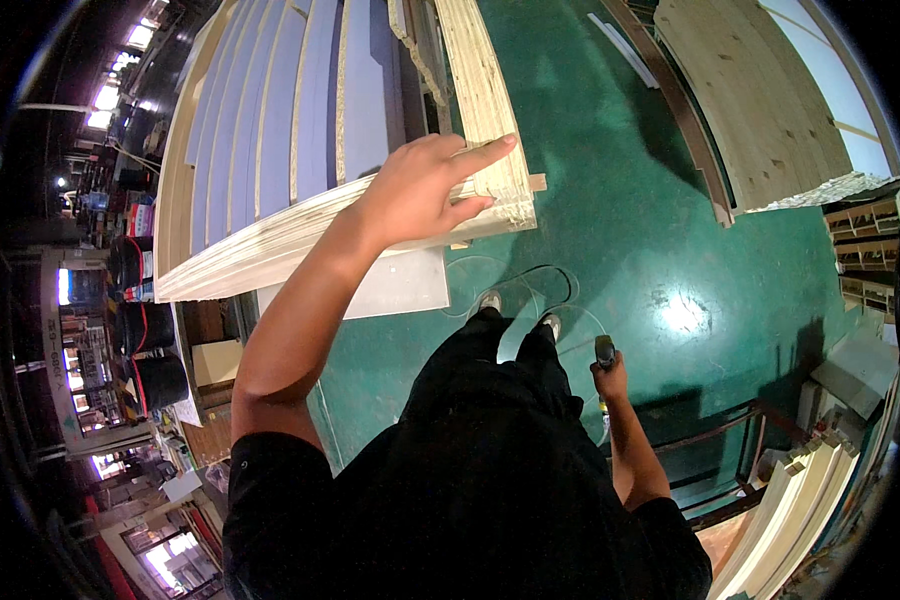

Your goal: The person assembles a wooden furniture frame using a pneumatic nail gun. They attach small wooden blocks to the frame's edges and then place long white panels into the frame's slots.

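My left hand [428, 190] is over the near right corner of a large stack of pale wooden frames [485, 90]. Its fingers are spread, with the index finger stretched along the frame's edge; whether the palm presses on the wood I cannot tell. Between the slats of the top frame, bluish-grey panels [315, 90] show. Down at my right side, my right hand [610, 380] grips a dark handheld air tool [604, 350], whose exact kind is too small to make out. A thin hose [595, 318] loops over the floor close to it.
My feet [490, 300] stand on a green floor [610, 250], among hose loops. A white board [400, 283] lies under the stack's near edge. Another pile of wooden panels [750, 90] is at far right. Long pale boards [795, 520] and a dark metal frame [745, 450] stand at near right.
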The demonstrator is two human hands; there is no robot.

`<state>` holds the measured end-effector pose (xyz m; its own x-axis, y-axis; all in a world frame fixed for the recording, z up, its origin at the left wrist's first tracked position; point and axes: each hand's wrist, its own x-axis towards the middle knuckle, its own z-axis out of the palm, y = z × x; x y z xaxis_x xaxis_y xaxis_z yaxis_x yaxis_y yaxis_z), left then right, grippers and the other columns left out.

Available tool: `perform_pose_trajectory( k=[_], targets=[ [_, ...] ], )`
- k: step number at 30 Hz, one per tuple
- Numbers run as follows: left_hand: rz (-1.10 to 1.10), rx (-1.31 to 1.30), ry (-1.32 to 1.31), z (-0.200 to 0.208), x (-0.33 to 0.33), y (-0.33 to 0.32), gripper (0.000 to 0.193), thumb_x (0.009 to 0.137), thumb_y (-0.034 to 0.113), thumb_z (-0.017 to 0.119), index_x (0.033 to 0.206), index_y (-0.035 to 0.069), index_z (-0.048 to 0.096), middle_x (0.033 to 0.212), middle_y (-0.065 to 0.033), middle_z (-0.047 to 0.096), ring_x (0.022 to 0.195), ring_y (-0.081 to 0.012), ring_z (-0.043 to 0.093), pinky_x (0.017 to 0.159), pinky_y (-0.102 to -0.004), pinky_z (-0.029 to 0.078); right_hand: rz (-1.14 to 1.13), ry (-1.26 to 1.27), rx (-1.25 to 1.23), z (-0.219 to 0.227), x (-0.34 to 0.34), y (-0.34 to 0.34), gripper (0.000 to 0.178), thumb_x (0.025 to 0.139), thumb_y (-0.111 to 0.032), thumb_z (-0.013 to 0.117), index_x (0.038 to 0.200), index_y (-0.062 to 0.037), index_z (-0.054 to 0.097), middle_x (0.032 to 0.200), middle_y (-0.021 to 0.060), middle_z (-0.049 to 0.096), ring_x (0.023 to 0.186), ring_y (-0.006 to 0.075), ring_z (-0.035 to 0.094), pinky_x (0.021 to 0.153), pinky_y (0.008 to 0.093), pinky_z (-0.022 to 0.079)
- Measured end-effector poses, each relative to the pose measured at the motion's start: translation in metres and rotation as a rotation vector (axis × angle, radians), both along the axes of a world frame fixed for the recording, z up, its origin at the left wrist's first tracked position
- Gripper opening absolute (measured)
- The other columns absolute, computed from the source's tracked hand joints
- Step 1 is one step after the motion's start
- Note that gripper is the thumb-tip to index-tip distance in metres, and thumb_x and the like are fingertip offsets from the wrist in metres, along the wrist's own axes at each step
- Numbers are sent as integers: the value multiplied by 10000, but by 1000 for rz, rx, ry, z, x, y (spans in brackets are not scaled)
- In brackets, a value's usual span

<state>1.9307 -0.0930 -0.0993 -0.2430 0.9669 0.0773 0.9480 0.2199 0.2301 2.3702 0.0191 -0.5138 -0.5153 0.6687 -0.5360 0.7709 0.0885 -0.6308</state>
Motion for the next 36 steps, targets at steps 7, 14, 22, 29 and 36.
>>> perform_pose_trajectory(
  k=[7,14,22,29,36],
  targets=[
    [19,33,-40,-2,1,-1,669,820,263,754,1443,187,523,859,-145,595,818,-357,584,763,-442,483,-12,1,-17,1,-12,0,472,731,-189,716,1117,-20,505,974,232,662,906,438,658,786,469,517],
    [34,-13,-67,1,0,1,688,804,275,769,1441,189,523,918,-152,632,859,-364,602,797,-451,492,35,47,-25,13,-25,-2,435,731,-174,710,1088,-16,519,963,226,660,902,423,654,785,463,514],
    [4,-41,-68,10,8,8,663,806,236,764,1424,283,529,909,-142,636,883,-377,610,820,-475,499,14,55,-78,8,-27,-6,432,739,-167,708,1095,-21,512,965,236,662,919,446,649,788,472,513],
    [-7,-47,-84,5,1,9,605,811,196,764,1378,273,568,964,-155,656,906,-389,637,813,-467,516,48,69,-54,-1,-28,-4,431,758,-180,696,1112,-26,503,973,231,668,921,447,655,785,480,514],
    [-6,-133,-81,20,4,12,606,828,197,756,1396,271,557,1112,-165,677,996,-362,660,876,-467,532,18,49,1,5,-31,-3,454,760,-189,693,1140,-32,501,982,230,671,928,448,652,800,479,516]
  ],
)
